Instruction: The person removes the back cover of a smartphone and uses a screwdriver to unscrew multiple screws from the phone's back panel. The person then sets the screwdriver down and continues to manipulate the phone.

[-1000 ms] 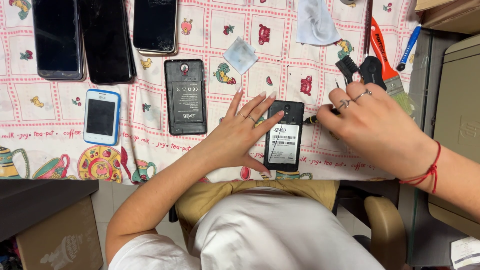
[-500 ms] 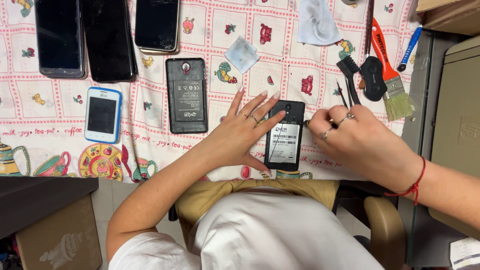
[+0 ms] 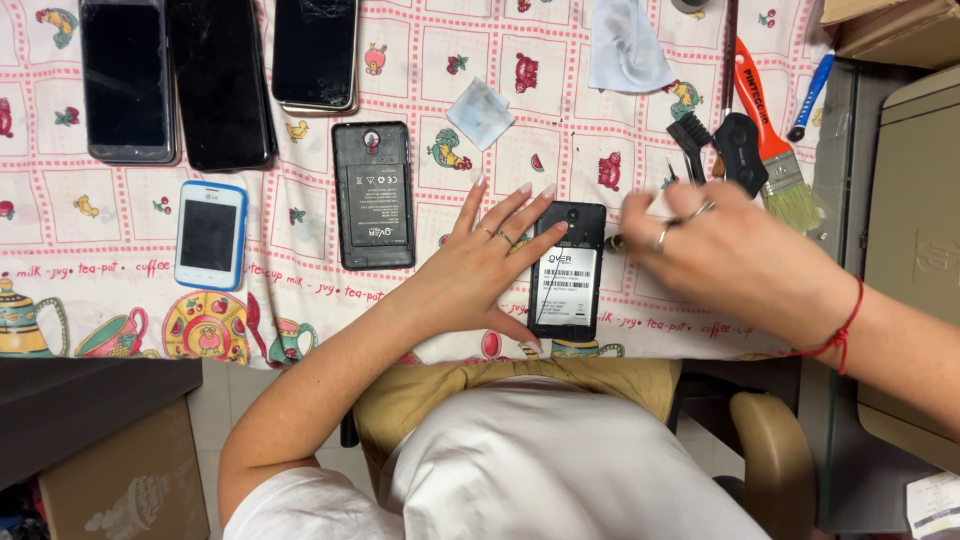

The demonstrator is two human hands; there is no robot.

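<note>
Right hand [image 3: 735, 255] shifted left toward the phone [image 3: 566, 270], grip blurred, indeterminate; left hand [image 3: 490, 265], fingers spread, steadied it.

the right hand [image 3: 735, 255] is motion-blurred, hiding whatever its fingers [image 3: 665, 225] pinch.

Left hand [image 3: 485, 262] flat, palm down, fingers spread and pointing up-right, thumb stretched out below, rings on two fingers. Right hand [image 3: 735, 255] blurred, knuckles up, fingers curled toward the left, ringed, red cord around wrist. Both forearms bare, angled inward.
</note>
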